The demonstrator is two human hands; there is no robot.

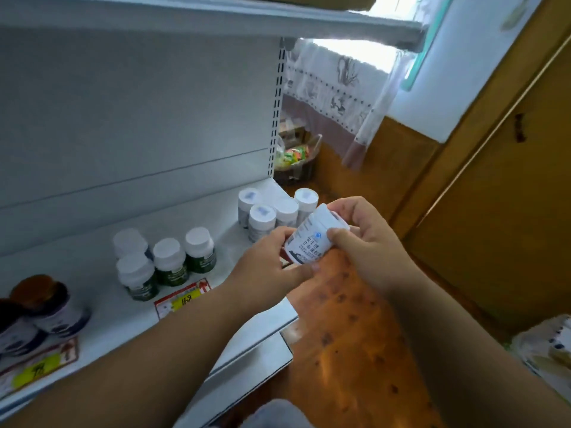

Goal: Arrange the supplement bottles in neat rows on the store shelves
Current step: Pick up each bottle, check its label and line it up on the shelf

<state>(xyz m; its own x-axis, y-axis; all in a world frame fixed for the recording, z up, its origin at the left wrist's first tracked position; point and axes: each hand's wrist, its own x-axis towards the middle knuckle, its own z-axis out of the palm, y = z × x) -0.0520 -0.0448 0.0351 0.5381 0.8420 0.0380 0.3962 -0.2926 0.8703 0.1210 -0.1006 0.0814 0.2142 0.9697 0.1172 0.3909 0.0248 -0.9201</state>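
A white supplement bottle (310,239) with a blue logo and dark print is tilted in front of the shelf's right end. My left hand (272,264) grips its lower part and my right hand (364,239) grips its capped end. On the white shelf (102,307) behind it stands a cluster of several white bottles (262,219). Left of them stand several dark green bottles with white caps (170,261). Two brown-capped purple bottles (46,307) stand at the far left.
Red and yellow price tags (182,296) lie along the shelf's front edge. An upper shelf (216,17) hangs overhead. A basket of goods (295,159) sits on the wooden floor under a curtained window. A wooden door (500,211) is at right.
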